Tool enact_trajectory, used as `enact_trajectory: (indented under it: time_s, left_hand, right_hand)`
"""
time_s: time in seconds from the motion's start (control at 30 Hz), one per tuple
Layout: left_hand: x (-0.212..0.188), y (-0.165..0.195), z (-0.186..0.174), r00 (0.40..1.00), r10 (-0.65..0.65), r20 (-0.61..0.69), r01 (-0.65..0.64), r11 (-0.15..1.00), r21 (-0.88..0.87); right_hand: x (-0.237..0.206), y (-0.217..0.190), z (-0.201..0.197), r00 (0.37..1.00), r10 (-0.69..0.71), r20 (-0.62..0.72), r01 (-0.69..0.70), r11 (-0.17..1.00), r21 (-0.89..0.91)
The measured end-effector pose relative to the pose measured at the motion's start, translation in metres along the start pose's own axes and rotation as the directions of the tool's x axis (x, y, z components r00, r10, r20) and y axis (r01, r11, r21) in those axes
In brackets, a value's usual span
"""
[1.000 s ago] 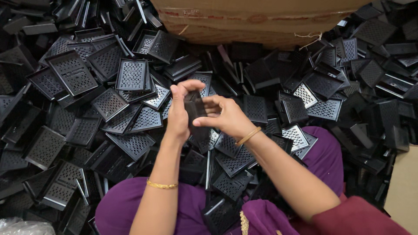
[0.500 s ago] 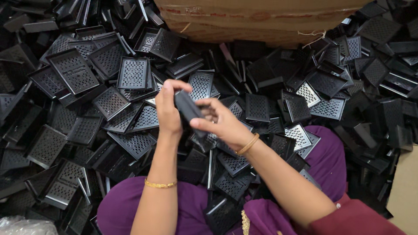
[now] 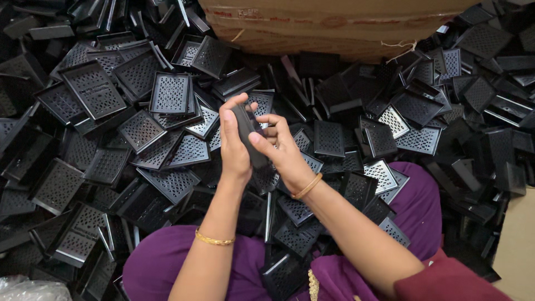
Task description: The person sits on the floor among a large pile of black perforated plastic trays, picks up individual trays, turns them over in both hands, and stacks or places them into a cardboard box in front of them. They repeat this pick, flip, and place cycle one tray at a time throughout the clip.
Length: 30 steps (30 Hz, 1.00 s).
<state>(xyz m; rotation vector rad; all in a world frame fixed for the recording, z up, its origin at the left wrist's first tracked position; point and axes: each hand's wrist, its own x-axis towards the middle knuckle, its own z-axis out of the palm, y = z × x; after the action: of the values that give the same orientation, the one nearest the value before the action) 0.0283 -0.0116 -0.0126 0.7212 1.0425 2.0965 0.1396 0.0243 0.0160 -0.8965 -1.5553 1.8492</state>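
Head view, held piece: a narrow black plastic piece [image 3: 249,136] is held upright at the centre of the frame, raised above the pile and turned edge-on, seemingly so that it can be looked at and worked between both hands.
Head view, left hand: the left hand [image 3: 233,139] is wrapped round the piece from the left, thumb and fingers closed on its upper part; a gold bangle [image 3: 214,239] is worn lower on that forearm.
Head view, right hand: the right hand [image 3: 284,153] is closed on the piece from the right, its thumb laid along the lower edge and its fingers curled behind; a second bangle [image 3: 308,186] is seen at the wrist.
Head view, pile: black perforated trays [image 3: 170,93] are heaped loosely over the whole frame, tilted and overlapping, many within easy reach of the lap.
Head view, box: a cardboard box [image 3: 334,25] is set along the top edge, behind the heap.
Head view, lap: purple cloth [image 3: 161,262] is seen at the bottom, with trays lying on it.
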Motion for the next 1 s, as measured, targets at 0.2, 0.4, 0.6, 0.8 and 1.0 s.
enact_trajectory:
  time_s: [0.2, 0.4, 0.6, 0.8, 1.0]
  left_hand:
    - [-0.003, -0.002, 0.005, 0.992, 0.123, -0.019, -0.117, 0.974, 0.193]
    - [0.021, 0.025, -0.026, 0.963, 0.271, 0.003, -0.198, 0.695, 0.691]
    - [0.019, 0.025, -0.023, 0.889, 0.442, -0.118, -0.190, 0.592, 0.783]
    - [0.018, 0.030, -0.022, 0.919, 0.362, -0.157, -0.158, 0.701, 0.695]
    - [0.015, 0.042, -0.037, 0.902, 0.179, 0.392, -0.431, 0.415, 0.801]
  right_hand:
    - [0.003, 0.002, -0.012, 0.989, 0.103, 0.105, -0.119, 0.980, 0.160]
    - [-0.002, -0.018, -0.025, 0.918, 0.247, 0.311, -0.306, 0.939, 0.158]
    - [-0.033, -0.029, 0.002, 0.992, -0.127, -0.023, 0.103, 0.885, -0.454]
    - [-0.023, -0.052, -0.004, 0.972, -0.228, 0.056, 0.216, 0.768, -0.603]
    - [0.111, -0.128, -0.092, 0.949, -0.302, -0.086, 0.280, 0.938, -0.202]
